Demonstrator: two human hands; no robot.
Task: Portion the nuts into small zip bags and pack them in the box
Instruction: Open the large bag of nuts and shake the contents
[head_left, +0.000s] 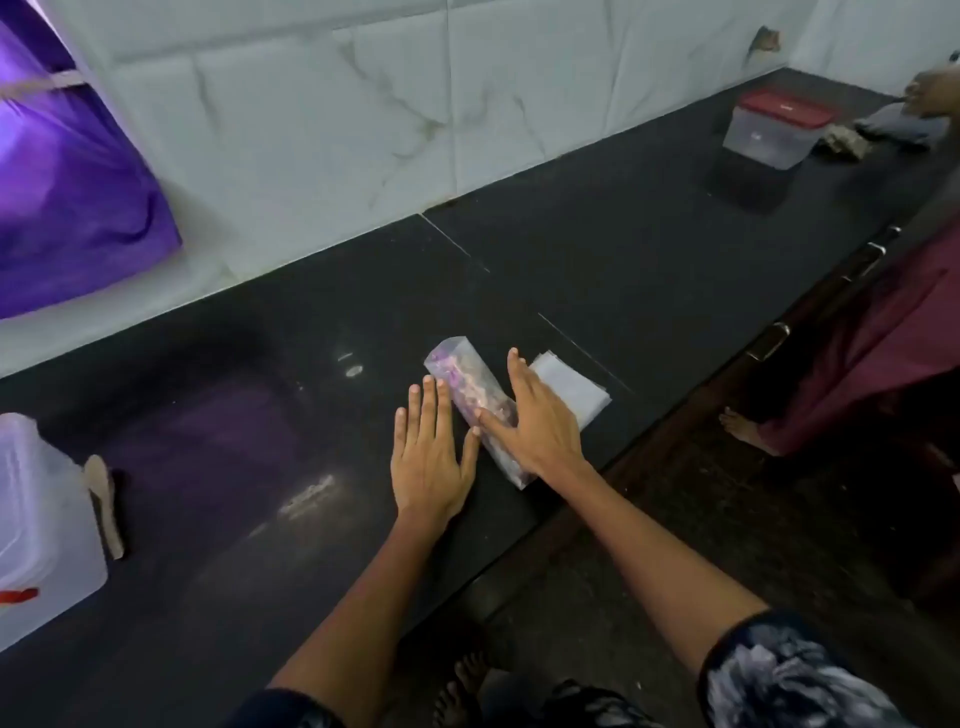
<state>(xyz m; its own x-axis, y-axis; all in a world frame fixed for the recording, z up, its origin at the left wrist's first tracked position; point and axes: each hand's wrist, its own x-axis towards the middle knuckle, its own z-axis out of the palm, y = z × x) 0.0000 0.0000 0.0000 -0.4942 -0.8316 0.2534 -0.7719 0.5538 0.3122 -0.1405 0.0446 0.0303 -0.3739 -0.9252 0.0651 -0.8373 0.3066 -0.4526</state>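
Item 1, worktop (597, 249): I am seeing a long dark polished slab running along a pale tiled wall (322, 104); it is carrying everything listed below.

Item 2, purple cloth (67, 182): it is hanging against the wall, far left of the nut bag and behind it.

Item 3, white plastic box (36, 519): it is standing at the worktop's left edge, well left of the nut bag, with a pale spoon (106, 501) leaning just beside it.

Item 4, clear tub with a red lid (774, 127): it is sitting far behind the nut bag and to its right, near another person's hand.

Item 5, nut bag (470, 395): a clear, filled bag is lying flat near the worktop's front edge.

Item 6, empty zip bags (569, 389): a flat stack is lying just right of the nut bag, partly under my right hand.

Item 7, right hand (537, 421): fingers straight, it is pressing flat on the nut bag.

Item 8, left hand (431, 462): released, fingers straight, it is lying flat on the worktop, touching the nut bag's left side.
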